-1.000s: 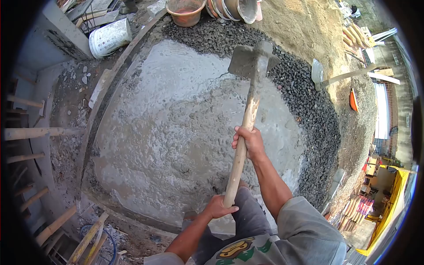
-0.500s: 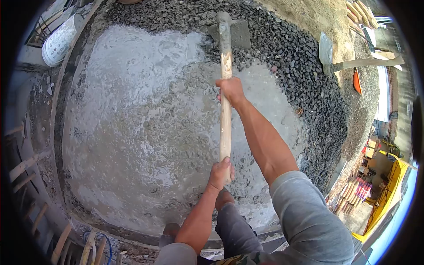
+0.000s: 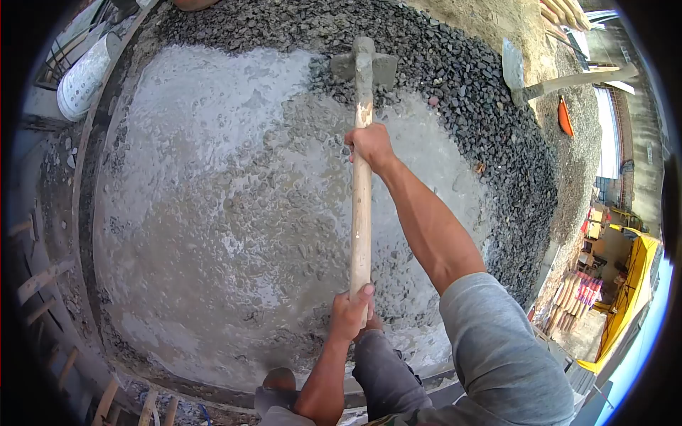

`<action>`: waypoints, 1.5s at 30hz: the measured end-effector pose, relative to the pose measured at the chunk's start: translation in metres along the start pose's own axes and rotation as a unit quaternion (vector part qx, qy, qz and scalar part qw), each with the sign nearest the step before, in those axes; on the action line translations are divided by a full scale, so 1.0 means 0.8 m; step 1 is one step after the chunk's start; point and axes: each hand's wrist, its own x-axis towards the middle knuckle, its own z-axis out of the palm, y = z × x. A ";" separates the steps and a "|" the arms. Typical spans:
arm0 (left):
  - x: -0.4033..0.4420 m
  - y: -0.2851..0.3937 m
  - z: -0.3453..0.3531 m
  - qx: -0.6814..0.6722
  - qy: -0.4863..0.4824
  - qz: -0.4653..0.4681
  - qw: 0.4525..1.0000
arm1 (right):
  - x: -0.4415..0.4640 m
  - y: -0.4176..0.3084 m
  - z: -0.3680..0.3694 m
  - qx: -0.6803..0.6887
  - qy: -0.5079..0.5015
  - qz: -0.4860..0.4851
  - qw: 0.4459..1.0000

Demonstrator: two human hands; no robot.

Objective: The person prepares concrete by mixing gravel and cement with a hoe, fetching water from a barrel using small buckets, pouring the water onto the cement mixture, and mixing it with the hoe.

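Observation:
Both of my hands are wrapped round the wooden handle of a hoe (image 3: 361,227). My right hand (image 3: 372,147) grips it partway up, below the cement-smeared part of the shaft. Near the handle's lower end, close to my legs, is my left hand (image 3: 349,314), closed with the thumb along the wood. At the far end, the grey-coated blade (image 3: 384,72) meets the dark gravel (image 3: 490,135) at the border of the wet concrete (image 3: 213,213). Whether its edge is sunk into the stones cannot be made out.
A second hoe (image 3: 577,84) lies on the gravel and sand at the upper right, near an orange object (image 3: 565,117). A white bucket (image 3: 84,79) is at the upper left, outside the raised rim (image 3: 86,213). Wooden pieces (image 3: 105,403) lie at the lower left.
The hoe's head has come a little toward me. My left hand has moved down and back with the handle's end, while my right hand stays at nearly the same spot in view.

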 end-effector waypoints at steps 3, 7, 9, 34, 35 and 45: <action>-0.090 -0.029 -0.027 0.134 0.041 -0.047 0.989 | -0.080 0.081 0.009 0.142 -0.027 0.100 0.984; -0.154 -0.070 -0.064 0.266 0.064 -0.073 0.959 | -0.138 0.173 0.031 0.206 -0.035 0.192 0.959; -0.185 -0.076 -0.081 0.320 0.069 -0.074 0.942 | -0.173 0.185 0.041 0.202 -0.040 0.212 0.955; 0.156 0.041 0.069 0.289 -0.194 0.060 0.936 | 0.005 -0.031 -0.234 0.219 0.150 -0.068 0.962; 0.170 0.011 0.065 0.251 -0.176 0.039 0.951 | 0.044 0.005 -0.224 0.189 0.136 -0.020 0.972; 0.133 -0.031 0.053 0.138 -0.085 -0.085 0.983 | 0.104 0.128 -0.133 0.121 0.135 0.087 0.980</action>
